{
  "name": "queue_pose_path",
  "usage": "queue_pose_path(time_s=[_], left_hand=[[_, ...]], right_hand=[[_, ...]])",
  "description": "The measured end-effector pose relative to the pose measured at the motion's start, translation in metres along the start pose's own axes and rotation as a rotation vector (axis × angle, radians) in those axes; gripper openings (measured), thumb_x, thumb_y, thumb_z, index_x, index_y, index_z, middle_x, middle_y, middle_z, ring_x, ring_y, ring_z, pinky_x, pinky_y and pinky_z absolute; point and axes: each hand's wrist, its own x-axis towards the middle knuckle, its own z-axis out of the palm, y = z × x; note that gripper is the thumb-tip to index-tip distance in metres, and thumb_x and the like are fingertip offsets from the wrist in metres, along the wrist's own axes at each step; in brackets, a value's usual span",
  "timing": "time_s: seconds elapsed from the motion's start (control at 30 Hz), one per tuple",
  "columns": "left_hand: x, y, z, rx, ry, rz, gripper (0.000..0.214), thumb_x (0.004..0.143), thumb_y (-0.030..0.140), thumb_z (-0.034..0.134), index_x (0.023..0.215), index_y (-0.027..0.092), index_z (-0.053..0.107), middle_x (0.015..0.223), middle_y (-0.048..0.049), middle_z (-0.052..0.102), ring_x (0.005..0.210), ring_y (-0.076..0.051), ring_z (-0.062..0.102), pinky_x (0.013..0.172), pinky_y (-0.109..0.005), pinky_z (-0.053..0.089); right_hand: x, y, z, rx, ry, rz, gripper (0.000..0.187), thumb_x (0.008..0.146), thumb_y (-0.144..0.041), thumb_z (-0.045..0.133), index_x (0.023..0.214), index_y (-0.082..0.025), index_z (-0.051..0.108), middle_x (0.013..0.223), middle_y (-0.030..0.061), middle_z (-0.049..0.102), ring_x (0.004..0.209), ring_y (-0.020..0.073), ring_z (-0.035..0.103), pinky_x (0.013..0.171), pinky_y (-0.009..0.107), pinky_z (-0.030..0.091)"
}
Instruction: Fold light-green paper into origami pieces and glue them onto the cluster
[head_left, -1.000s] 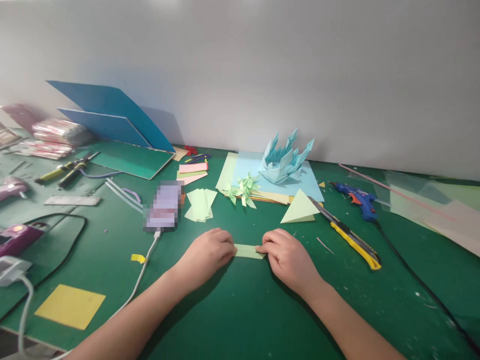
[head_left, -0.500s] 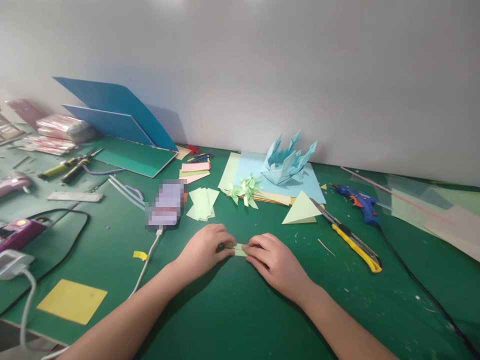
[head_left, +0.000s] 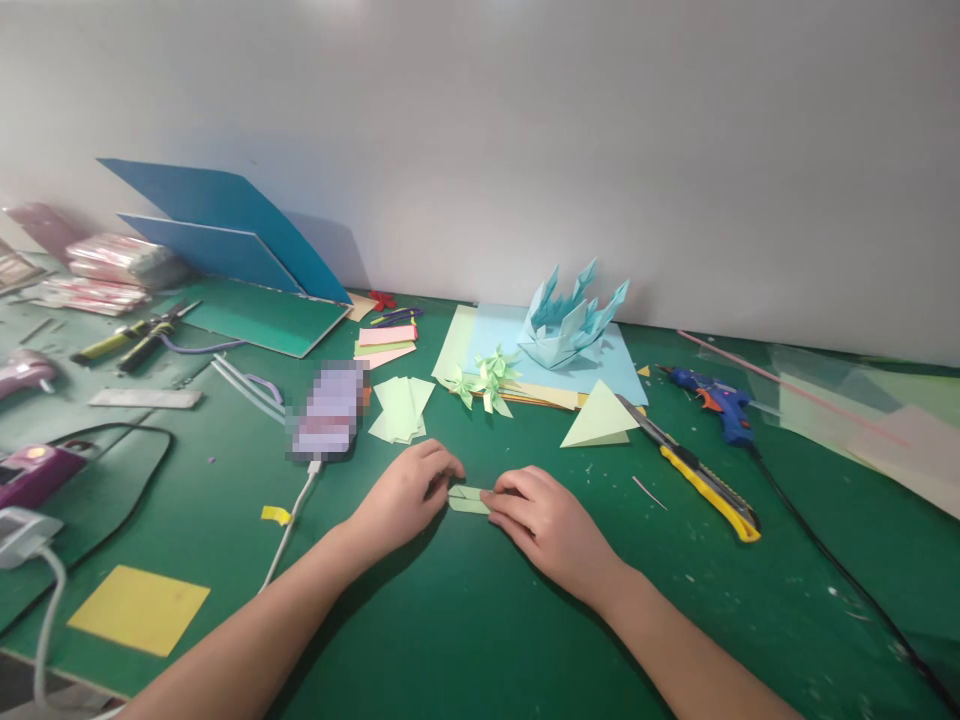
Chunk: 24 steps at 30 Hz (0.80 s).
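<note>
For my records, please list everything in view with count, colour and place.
paper strip: 1, green, front centre
paper slips: several, green, centre
folded sheet: 1, green, right
cutter: 1, partly yellow, right
paper flowers: several, green, centre
paper model: 1, blue, rear
stacked sheets: several, mixed, under model
glue gun: 1, blue, right
translucent sheets: several, pale, right
boards: several, mostly blue, left
small slips: several, mostly pink, rear
pixelated object: 1, lilac, left
cables: several, mixed, both sides
pliers: unclear, partly yellow, left
paper piece: 1, yellow, left
packets: several, pinkish, left
devices: several, purple or pink, left
scraps: uncounted, mixed, scattered
table: 1, green, throughout
wall: 1, grey, rear
left hand: 1, bare, beside strip
right hand: 1, bare, on strip
</note>
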Motion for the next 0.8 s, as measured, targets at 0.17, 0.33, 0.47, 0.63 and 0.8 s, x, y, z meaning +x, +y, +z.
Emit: queue_pose_path(time_s=[0.17, 0.33, 0.47, 0.63, 0.8], left_hand=[[-0.001, 0.007, 0.004, 0.052, -0.091, 0.208, 0.017, 0.083, 0.02, 0.055, 0.099, 0.018, 0.063, 0.094, -0.0073, 0.061, 0.088, -0.019, 0.056, 0.078, -0.034, 0.048], [0.0, 0.008, 0.007, 0.221, -0.107, 0.236, 0.019, 0.089, 0.021, 0.048, 0.09, 0.017, 0.067, 0.084, -0.0064, 0.061, 0.078, -0.018, 0.055, 0.069, -0.03, 0.048], [0.001, 0.007, 0.01, 0.255, -0.059, 0.232, 0.023, 0.09, 0.018, 0.044, 0.093, 0.016, 0.067, 0.086, -0.0077, 0.064, 0.077, -0.019, 0.057, 0.069, -0.031, 0.048], [0.005, 0.018, 0.009, -0.063, 0.015, 0.016, 0.019, 0.087, 0.018, 0.048, 0.085, 0.018, 0.067, 0.086, -0.0043, 0.067, 0.079, -0.016, 0.061, 0.072, -0.027, 0.048], [0.015, 0.031, 0.0, -0.307, -0.209, -0.221, 0.024, 0.087, 0.021, 0.043, 0.081, 0.018, 0.066, 0.071, -0.0014, 0.07, 0.065, -0.014, 0.064, 0.062, -0.025, 0.048]], right_hand=[[0.002, 0.001, 0.001, -0.08, 0.029, -0.066, 0.024, 0.093, -0.021, 0.043, 0.092, -0.016, 0.067, 0.083, 0.0085, 0.063, 0.078, 0.0199, 0.055, 0.069, 0.034, 0.049], [0.003, 0.001, 0.003, -0.081, 0.066, -0.052, 0.028, 0.094, -0.019, 0.041, 0.085, -0.016, 0.067, 0.078, 0.0079, 0.064, 0.073, 0.0191, 0.055, 0.066, 0.033, 0.049], [0.002, 0.005, 0.002, 0.08, 0.168, 0.039, 0.016, 0.09, -0.024, 0.051, 0.09, -0.018, 0.067, 0.082, 0.0058, 0.069, 0.077, 0.0185, 0.06, 0.069, 0.032, 0.05], [0.003, 0.009, 0.0, 0.299, 0.292, 0.199, 0.012, 0.086, -0.022, 0.056, 0.084, -0.021, 0.068, 0.082, 0.0035, 0.071, 0.076, 0.0173, 0.065, 0.069, 0.029, 0.052], [0.006, 0.013, 0.0, 0.473, 0.326, 0.361, 0.012, 0.081, -0.022, 0.057, 0.078, -0.02, 0.069, 0.076, 0.0039, 0.07, 0.064, 0.0161, 0.063, 0.06, 0.027, 0.052]])
